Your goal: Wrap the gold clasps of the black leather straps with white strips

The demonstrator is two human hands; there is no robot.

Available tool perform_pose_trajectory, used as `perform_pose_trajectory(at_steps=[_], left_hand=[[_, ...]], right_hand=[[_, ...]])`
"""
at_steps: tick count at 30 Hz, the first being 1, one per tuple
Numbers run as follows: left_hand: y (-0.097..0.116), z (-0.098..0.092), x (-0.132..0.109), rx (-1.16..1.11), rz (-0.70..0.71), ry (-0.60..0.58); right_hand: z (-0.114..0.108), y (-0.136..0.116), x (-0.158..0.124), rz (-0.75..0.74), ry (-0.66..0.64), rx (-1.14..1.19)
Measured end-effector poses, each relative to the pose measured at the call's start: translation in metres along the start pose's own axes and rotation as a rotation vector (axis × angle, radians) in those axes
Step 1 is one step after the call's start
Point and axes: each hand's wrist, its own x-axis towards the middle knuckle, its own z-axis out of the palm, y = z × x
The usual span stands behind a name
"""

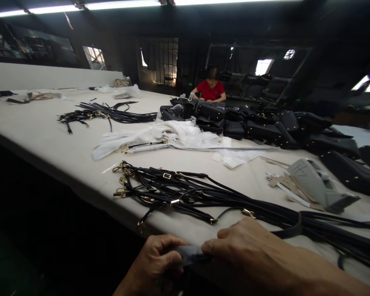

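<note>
At the front edge of the table, my left hand [156,261] pinches a strip of greyish, see-through wrap [189,254] between thumb and fingers. The other end of this wrap is gripped by my right hand [246,250], its thumb and forefinger closed on it. Something dark shows under the wrap, too blurred to name. Just beyond both hands lies a bundle of black leather straps [179,189] with gold buckles and clasps, running off to the right. My right forearm covers part of the table below it.
Behind the straps lie white wrapping sheets [179,133] and a second strap bundle [117,113]. Black bags [253,127] are heaped at the back right, near a grey tape dispenser [317,185]. A person in a red top [210,89] sits across the table.
</note>
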Motion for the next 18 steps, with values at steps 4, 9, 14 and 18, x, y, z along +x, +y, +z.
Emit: perform_pose_trajectory(at_steps=[4,9,14,18], left_hand=[[-0.007,0.004,0.0,-0.072,-0.019,0.012],[0.004,0.005,-0.006,0.24,0.24,0.086],[0.016,0.015,-0.009,0.474,0.52,0.151],[0.015,0.013,-0.007,0.499,0.438,0.182]], right_hand=[[0.023,0.003,0.011,-0.069,0.096,-0.29],[0.012,0.014,0.015,0.086,0.043,-0.033],[0.013,0.014,0.021,0.099,0.027,0.103],[0.011,0.011,0.02,0.052,0.051,0.021]])
